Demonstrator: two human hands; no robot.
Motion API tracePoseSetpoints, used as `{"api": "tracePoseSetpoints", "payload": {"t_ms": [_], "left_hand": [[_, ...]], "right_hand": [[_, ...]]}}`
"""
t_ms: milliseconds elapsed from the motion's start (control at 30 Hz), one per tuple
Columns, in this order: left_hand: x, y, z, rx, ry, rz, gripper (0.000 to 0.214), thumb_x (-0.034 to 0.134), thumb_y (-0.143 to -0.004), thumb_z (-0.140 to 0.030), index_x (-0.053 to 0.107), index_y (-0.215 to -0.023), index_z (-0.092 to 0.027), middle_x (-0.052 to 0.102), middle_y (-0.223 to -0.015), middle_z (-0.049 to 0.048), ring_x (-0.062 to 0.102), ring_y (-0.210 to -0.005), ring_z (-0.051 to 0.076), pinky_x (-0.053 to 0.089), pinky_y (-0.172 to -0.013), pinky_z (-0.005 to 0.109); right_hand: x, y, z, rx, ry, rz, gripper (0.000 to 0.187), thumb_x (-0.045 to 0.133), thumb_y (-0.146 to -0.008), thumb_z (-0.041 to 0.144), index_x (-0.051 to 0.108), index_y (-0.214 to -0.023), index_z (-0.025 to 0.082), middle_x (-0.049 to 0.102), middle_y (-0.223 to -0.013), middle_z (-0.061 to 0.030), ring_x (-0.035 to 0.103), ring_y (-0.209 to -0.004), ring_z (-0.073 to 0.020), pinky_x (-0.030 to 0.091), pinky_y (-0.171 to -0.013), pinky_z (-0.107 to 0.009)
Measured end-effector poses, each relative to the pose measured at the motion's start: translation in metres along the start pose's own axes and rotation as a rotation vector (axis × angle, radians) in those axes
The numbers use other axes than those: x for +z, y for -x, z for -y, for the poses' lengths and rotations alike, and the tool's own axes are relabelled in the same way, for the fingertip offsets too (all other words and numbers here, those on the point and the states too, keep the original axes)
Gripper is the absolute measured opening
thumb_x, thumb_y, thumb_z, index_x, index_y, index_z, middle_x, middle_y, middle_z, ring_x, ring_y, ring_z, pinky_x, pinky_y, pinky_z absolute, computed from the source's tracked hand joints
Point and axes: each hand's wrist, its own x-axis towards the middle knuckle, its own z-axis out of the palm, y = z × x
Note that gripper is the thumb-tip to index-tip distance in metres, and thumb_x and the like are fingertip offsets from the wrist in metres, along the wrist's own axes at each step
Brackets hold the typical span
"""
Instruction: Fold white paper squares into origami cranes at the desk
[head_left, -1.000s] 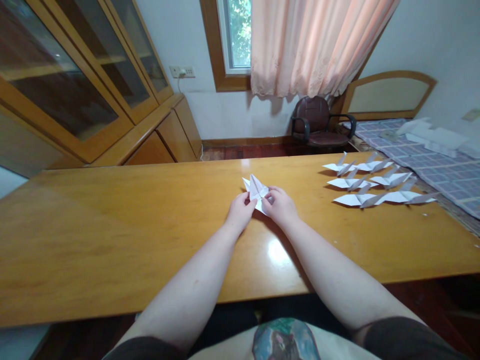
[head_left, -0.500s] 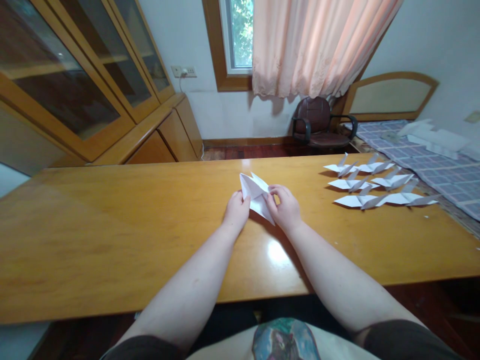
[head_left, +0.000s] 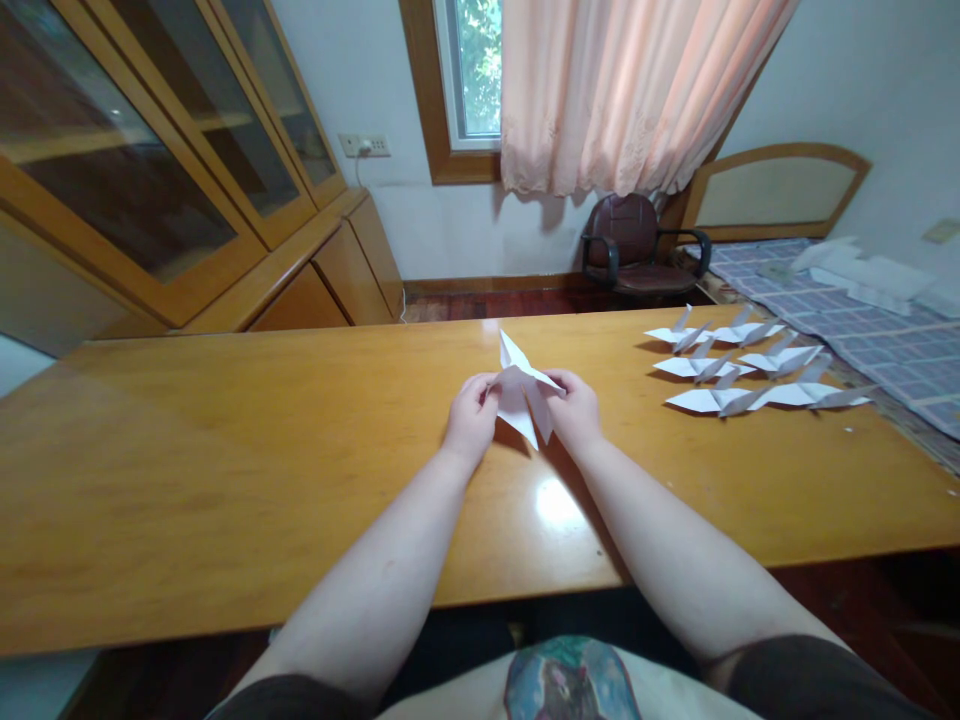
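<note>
A partly folded white paper figure (head_left: 521, 392) is held just above the wooden table (head_left: 225, 450), near its middle. My left hand (head_left: 471, 418) pinches the paper's left side with closed fingers. On the right side, my right hand (head_left: 576, 408) grips it the same way. Two pointed flaps hang down between my hands and one point sticks up toward the far edge.
Several finished white paper cranes (head_left: 739, 365) lie in rows at the table's right end. Behind the table are a dark office chair (head_left: 636, 245), a bed with a checked cover (head_left: 877, 330) and wooden glass-door cabinets (head_left: 172, 170) at the left.
The paper figure has been lifted and turned between my hands: it lay nearly flat a second ago, and now its points hang down and one stands up. Both hands stay pinched on it.
</note>
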Motion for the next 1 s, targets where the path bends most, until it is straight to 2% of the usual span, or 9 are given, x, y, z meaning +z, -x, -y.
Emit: {"api": "tracePoseSetpoints", "payload": {"t_ms": [133,200,267,333,400,467,667,833,1000], "left_hand": [[0.004,0.003,0.000,0.030,0.312,0.045,0.044,0.039,-0.092,-0.050,0.064,-0.113,-0.019,0.059,-0.125,0.0116,0.055,-0.115,0.024,0.040,-0.102,0.041],[0.007,0.003,0.003,-0.050,0.408,0.016,0.045,0.049,-0.089,-0.049,0.058,-0.122,-0.021,0.052,-0.136,0.0115,0.051,-0.121,0.024,0.039,-0.104,0.040],[0.010,0.001,0.007,-0.193,0.469,-0.004,0.052,0.063,-0.081,-0.043,0.051,-0.128,-0.023,0.048,-0.140,0.0103,0.049,-0.124,0.024,0.039,-0.103,0.038],[0.013,-0.002,0.010,-0.355,0.553,0.000,0.051,0.066,-0.078,-0.040,0.053,-0.124,-0.022,0.055,-0.132,0.0101,0.054,-0.118,0.024,0.043,-0.098,0.038],[0.015,-0.003,0.009,-0.490,0.635,0.032,0.041,0.065,-0.077,-0.043,0.059,-0.111,-0.019,0.064,-0.114,0.0091,0.062,-0.102,0.022,0.049,-0.087,0.036],[0.015,-0.003,0.006,-0.564,0.683,0.075,0.035,0.069,-0.073,-0.043,0.062,-0.097,-0.017,0.068,-0.096,0.0060,0.064,-0.086,0.019,0.051,-0.078,0.033],[0.011,-0.002,-0.009,-0.572,0.719,0.080,0.032,0.077,-0.062,-0.037,0.059,-0.079,-0.016,0.065,-0.075,0.0000,0.060,-0.070,0.013,0.050,-0.070,0.028],[0.003,-0.007,-0.012,-0.634,0.747,0.009,0.031,0.078,-0.061,-0.031,0.057,-0.080,-0.016,0.063,-0.071,-0.0014,0.059,-0.065,0.011,0.048,-0.065,0.024],[-0.009,-0.014,-0.006,-0.643,0.730,-0.005,0.032,0.077,-0.062,-0.025,0.055,-0.083,-0.016,0.063,-0.071,-0.0020,0.058,-0.062,0.009,0.047,-0.061,0.022]], "right_hand": [[0.002,-0.004,0.001,0.133,-0.274,-0.086,0.024,0.063,-0.070,0.035,0.071,-0.084,0.017,0.072,-0.085,-0.0058,0.064,-0.082,-0.0218,0.049,-0.077,-0.035],[0.003,-0.005,0.001,0.180,-0.386,-0.075,0.024,0.066,-0.067,0.034,0.070,-0.083,0.017,0.072,-0.083,-0.0055,0.063,-0.079,-0.0209,0.048,-0.075,-0.034],[0.006,-0.005,-0.002,0.217,-0.466,-0.040,0.023,0.067,-0.067,0.035,0.070,-0.081,0.017,0.072,-0.080,-0.0049,0.062,-0.076,-0.0196,0.048,-0.073,-0.032],[0.008,-0.006,-0.006,0.258,-0.526,-0.016,0.022,0.067,-0.068,0.036,0.068,-0.079,0.017,0.071,-0.078,-0.0041,0.062,-0.073,-0.0186,0.048,-0.071,-0.031],[0.010,-0.007,-0.009,0.297,-0.581,0.000,0.022,0.067,-0.068,0.036,0.066,-0.078,0.017,0.071,-0.078,-0.0032,0.061,-0.072,-0.0181,0.048,-0.070,-0.030],[0.011,-0.007,-0.010,0.317,-0.621,0.029,0.023,0.068,-0.067,0.038,0.064,-0.077,0.017,0.071,-0.078,-0.0030,0.061,-0.071,-0.0184,0.049,-0.069,-0.030],[0.008,-0.004,0.004,0.251,-0.540,0.130,0.029,0.069,-0.068,0.045,0.062,-0.078,0.019,0.072,-0.084,-0.0047,0.063,-0.078,-0.0221,0.051,-0.072,-0.033],[0.001,-0.006,0.012,0.248,-0.483,0.040,0.028,0.066,-0.068,0.047,0.061,-0.072,0.020,0.071,-0.079,-0.0062,0.064,-0.076,-0.0240,0.052,-0.071,-0.036],[-0.005,-0.015,-0.004,0.240,-0.516,0.005,0.022,0.067,-0.062,0.034,0.065,-0.078,0.019,0.072,-0.081,-0.0047,0.065,-0.076,-0.0218,0.052,-0.073,-0.035]]}}
